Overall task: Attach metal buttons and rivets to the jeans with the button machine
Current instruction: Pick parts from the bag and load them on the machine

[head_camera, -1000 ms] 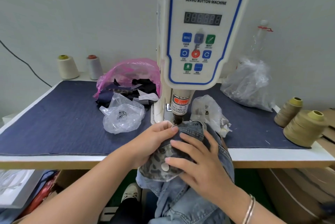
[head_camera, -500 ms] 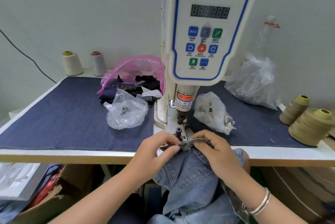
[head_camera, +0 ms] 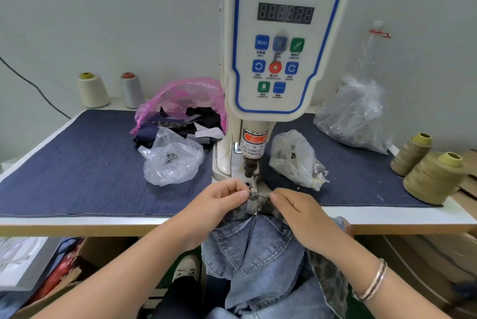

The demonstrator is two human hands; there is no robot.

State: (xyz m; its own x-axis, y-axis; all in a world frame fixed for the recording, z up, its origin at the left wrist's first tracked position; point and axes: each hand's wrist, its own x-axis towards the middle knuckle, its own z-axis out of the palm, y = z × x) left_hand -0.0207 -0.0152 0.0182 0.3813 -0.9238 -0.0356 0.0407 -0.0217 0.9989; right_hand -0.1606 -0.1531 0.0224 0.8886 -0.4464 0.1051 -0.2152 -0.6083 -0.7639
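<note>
Pinching the jeans (head_camera: pixel 258 249) waistband at the counter (head_camera: pixel 103 220) edge, left hand (head_camera: pixel 219 205) & right hand (head_camera: pixel 302 218) hold it just below the button machine (head_camera: pixel 281 42) punch. Lower die mostly hidden behind fingers; jeans legs cut off at bottom.

There is one view only, from the camera on my head. It looks forward and down across the bench (head_camera: pixel 77 220), close in, with my hands (head_camera: pixel 219 205) low at the near edge and my forearms running out of the bottom. The button machine (head_camera: pixel 284 35) stands straight ahead and very near, its top cut off. The far wall closes the view.
</note>
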